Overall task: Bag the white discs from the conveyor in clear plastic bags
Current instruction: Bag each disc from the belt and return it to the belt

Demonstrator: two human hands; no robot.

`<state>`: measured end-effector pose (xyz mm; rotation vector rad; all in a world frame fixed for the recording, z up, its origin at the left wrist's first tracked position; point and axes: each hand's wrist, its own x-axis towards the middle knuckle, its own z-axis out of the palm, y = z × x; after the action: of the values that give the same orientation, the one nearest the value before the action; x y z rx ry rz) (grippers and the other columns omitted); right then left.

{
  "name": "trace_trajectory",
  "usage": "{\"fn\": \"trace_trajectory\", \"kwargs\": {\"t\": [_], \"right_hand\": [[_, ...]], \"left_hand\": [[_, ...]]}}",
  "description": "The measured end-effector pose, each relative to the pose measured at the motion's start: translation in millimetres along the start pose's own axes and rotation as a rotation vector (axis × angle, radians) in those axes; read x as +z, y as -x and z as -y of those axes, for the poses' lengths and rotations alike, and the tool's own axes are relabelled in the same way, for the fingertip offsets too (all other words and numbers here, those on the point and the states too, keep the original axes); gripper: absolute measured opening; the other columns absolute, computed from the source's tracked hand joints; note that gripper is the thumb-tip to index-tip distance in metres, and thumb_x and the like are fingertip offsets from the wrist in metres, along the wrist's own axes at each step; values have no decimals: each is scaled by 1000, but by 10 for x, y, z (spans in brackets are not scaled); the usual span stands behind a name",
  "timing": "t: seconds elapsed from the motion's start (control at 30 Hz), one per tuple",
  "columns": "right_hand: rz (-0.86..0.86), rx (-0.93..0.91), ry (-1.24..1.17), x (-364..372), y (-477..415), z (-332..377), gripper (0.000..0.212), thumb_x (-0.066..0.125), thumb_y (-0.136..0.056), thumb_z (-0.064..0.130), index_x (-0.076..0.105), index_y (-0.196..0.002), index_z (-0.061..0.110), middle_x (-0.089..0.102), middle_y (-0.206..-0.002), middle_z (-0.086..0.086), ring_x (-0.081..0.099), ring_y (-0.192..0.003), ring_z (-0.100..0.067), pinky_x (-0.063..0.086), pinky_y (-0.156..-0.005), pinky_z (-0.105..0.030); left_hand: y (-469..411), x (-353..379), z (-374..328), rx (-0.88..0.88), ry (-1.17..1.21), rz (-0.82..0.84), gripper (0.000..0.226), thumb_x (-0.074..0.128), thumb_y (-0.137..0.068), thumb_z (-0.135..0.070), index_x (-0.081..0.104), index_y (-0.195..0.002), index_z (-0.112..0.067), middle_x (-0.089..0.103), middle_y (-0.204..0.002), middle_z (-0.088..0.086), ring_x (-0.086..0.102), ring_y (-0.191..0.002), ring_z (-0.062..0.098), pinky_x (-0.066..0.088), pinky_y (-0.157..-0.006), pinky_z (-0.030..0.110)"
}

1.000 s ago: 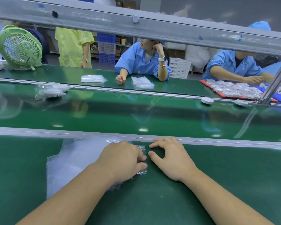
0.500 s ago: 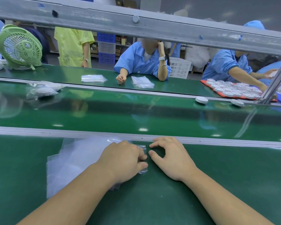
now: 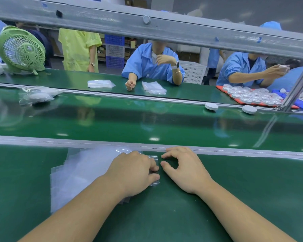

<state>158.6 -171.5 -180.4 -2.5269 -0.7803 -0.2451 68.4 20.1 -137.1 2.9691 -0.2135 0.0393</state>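
Note:
A stack of clear plastic bags (image 3: pixel 80 173) lies on the green worktable in front of me. My left hand (image 3: pixel 135 173) rests on the stack's right end, and its fingers and thumb pinch the edge of a bag. Just to the right, my right hand (image 3: pixel 185 170) rests on the table with loosely curled fingers and holds nothing. Two white discs (image 3: pixel 211 106) (image 3: pixel 249 109) lie at the far right of the shiny green conveyor (image 3: pixel 147 121). Bagged discs (image 3: pixel 37 96) sit on the belt at the far left.
A metal rail (image 3: pixel 94 142) divides my table from the belt. Across it sit people in blue coats, with bag stacks (image 3: pixel 153 87), a red tray of discs (image 3: pixel 248 97) and a green fan (image 3: pixel 20 49). A grey beam (image 3: pixel 164 28) crosses overhead, and a slanted post (image 3: pixel 294 88) stands at the right.
The two white discs and the bagged discs have travelled left along the belt. Both my hands have stayed where they were.

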Motion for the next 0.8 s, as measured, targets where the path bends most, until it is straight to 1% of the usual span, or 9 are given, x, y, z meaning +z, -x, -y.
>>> {"fn": "trace_trajectory", "kwargs": {"t": [0.13,0.33,0.43,0.57,0.67,0.8], "right_hand": [[-1,-3,-4,0,-2,10,40,50,-86,62,70,-115,41,52,-120,35,41,-128,3,31,-113,-25],[-3,6,-7,6,-5,14,51,41,-81,69,70,-114,42,54,-122,34,41,-127,4,30,-113,-24],[-1,8,-6,6,-6,11,50,42,-82,68,70,-114,42,55,-123,33,42,-126,4,31,-112,-24],[2,12,-7,7,-7,9,49,43,-82,68,70,-114,42,54,-123,34,41,-127,4,29,-111,-23],[5,17,-11,5,-10,15,51,42,-81,68,70,-114,42,56,-126,32,41,-127,4,29,-112,-23],[6,15,-10,1,-5,13,47,44,-83,67,70,-114,42,55,-123,33,41,-128,3,30,-113,-25]], "left_hand": [[5,6,7,3,23,-16,28,48,-96,-59,63,-111,-40,67,-115,-18,53,-113,14,37,-80,33],[-4,21,12,4,19,-12,29,48,-96,-59,63,-113,-41,67,-116,-17,52,-114,15,40,-84,35],[-11,23,12,1,15,-5,30,47,-96,-59,63,-114,-42,67,-115,-17,51,-113,14,38,-81,34],[-15,34,22,-1,21,-2,31,48,-96,-60,63,-115,-42,67,-116,-17,51,-114,14,38,-83,35],[-20,39,24,-1,20,-6,31,48,-96,-60,63,-116,-41,67,-116,-17,52,-114,14,37,-81,34],[-28,47,30,-2,19,-8,33,48,-95,-60,63,-118,-42,66,-118,-18,52,-115,14,40,-86,35]]}}
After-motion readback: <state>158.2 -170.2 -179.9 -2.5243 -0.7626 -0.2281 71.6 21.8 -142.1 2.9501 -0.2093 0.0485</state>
